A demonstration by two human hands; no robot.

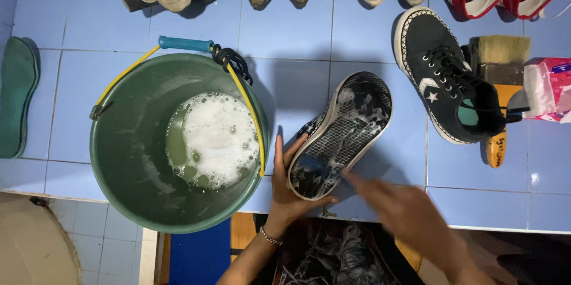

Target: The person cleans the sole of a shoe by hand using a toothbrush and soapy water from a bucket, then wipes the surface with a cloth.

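Observation:
My left hand (pixel 288 193) grips the heel end of a black sneaker (pixel 342 133) turned sole-up on the blue tiled counter (pixel 297 53); the sole is wet and soapy. My right hand (pixel 404 211) is blurred just right of the heel, near the counter's front edge; whether it holds anything I cannot tell. A green bucket (pixel 128 154) with foamy water stands left of the shoe, its yellow handle with a teal grip lying across the rim.
The matching black sneaker (pixel 452 83) lies upright at right, beside a wide wooden brush (pixel 501 65) and a pink-white packet (pixel 550 89). Several other shoes line the far edge. A green insole (pixel 16 95) lies at far left.

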